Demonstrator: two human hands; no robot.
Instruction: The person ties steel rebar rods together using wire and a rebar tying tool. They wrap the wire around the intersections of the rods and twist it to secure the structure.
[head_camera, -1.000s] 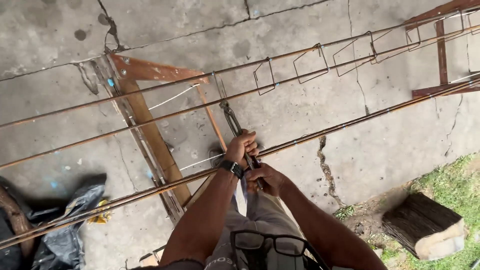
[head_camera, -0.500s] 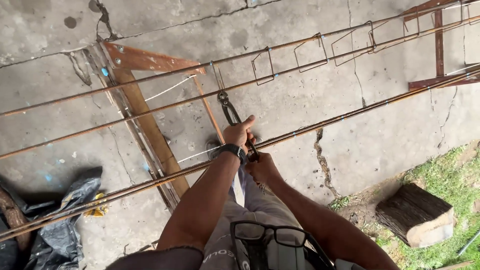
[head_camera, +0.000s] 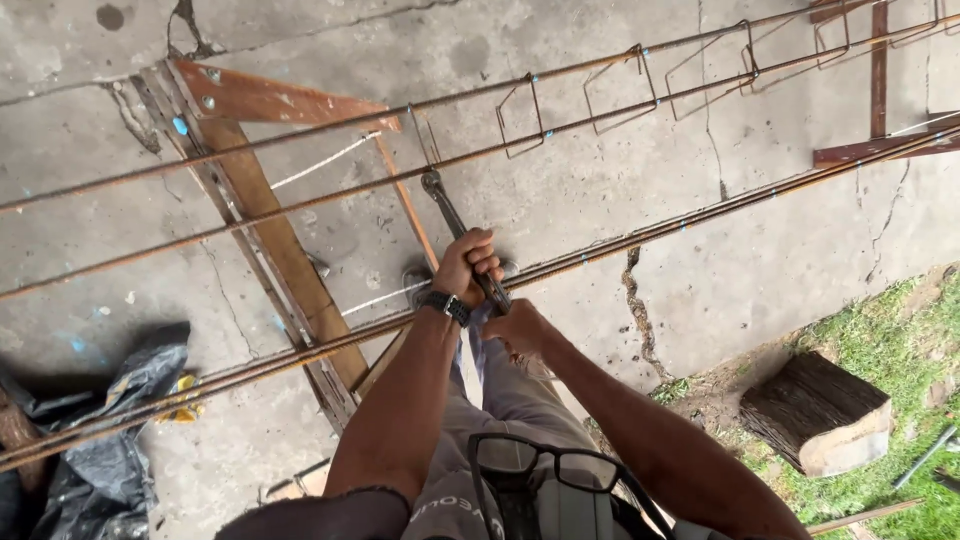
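Both hands at the near rebar (head_camera: 640, 235): the left hand (head_camera: 468, 265) is clenched on the pincers (head_camera: 455, 225), the right hand (head_camera: 520, 328) closed low by that bar. Several square stirrups (head_camera: 620, 85) already hang on the rusty bars toward the far right sawhorse (head_camera: 880, 90); the left stretch over the near sawhorse (head_camera: 270, 240) stays bare (much left, it seems).

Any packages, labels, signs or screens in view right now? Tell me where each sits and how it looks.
Black plastic bag: crumpled on the concrete at lower left, dark and glossy.
Yellow wrapper scrap: small, beside the bag, under the rebar.
Wristwatch: on the left wrist, black band; its face cannot be made out.
No signs or labels visible.
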